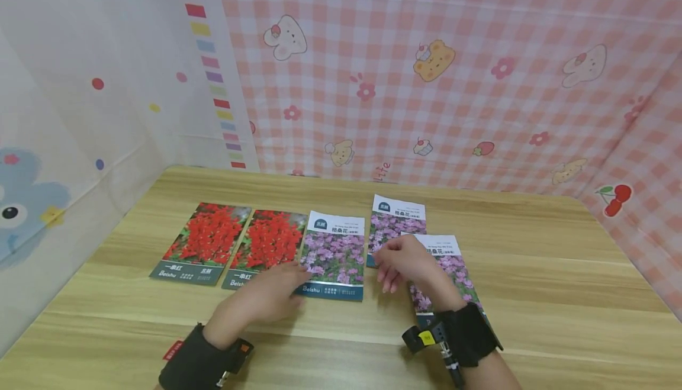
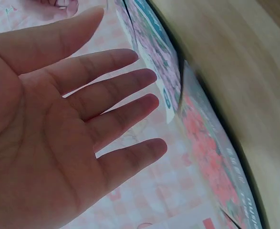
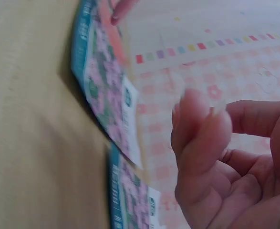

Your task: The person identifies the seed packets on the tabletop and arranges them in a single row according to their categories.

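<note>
The black right wristband (image 1: 470, 335) over the rightmost purple-flowered packet (image 1: 459, 270) could drag it askew if the right grip (image 1: 409, 263), loosely curled and empty like the outstretched left grip (image 1: 273, 293), dips.

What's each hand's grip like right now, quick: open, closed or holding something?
Left hand: open, fingers straight and spread, holding nothing.
Right hand: open, fingers loosely curled, holding nothing.

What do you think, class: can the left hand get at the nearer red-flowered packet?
Probably yes: the left hand looks empty, and nothing seems to lie between it and the nearer red-flowered packet.
</note>
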`<state>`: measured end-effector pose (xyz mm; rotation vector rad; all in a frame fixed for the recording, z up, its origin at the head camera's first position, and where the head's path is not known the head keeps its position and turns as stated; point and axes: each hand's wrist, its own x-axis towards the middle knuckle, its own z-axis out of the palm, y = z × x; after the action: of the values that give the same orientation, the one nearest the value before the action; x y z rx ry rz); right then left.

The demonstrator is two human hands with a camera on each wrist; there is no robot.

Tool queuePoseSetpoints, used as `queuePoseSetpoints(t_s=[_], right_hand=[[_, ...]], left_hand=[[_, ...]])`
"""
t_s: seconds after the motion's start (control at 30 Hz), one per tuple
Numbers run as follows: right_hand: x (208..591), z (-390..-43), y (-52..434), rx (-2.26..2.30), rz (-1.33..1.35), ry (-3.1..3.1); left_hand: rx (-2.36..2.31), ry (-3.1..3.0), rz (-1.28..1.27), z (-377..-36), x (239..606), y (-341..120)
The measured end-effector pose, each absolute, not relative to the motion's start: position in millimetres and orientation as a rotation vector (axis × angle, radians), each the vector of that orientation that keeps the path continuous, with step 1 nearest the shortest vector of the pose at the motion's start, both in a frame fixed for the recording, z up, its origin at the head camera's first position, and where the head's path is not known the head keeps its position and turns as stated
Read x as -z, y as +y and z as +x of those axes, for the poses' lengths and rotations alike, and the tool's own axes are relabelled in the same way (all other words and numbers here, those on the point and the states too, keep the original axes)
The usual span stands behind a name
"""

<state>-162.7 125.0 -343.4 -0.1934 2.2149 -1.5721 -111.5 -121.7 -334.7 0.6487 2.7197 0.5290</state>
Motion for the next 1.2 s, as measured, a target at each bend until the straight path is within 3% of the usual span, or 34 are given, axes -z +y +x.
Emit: queuePoseSetpoints(t_s=[0.2,0.53,0.93,1.2], right_hand=[[336,-166,132,1.557,-0.172,2.364],[333,-164,134,1.141,-0.432,2.712],[341,-165,134,0.762,-0.607,2.720],[345,-164,135,0.635,-0.524,2.695]], left_hand=[[-0.516,2.740,0.759,-110,335,-116],[-0.406,2.750,0.927,-107,336,-92],[-0.301,2.741,0.949,-113,336,-57],[-0.281,2.720,0.948,-115,332,-42]])
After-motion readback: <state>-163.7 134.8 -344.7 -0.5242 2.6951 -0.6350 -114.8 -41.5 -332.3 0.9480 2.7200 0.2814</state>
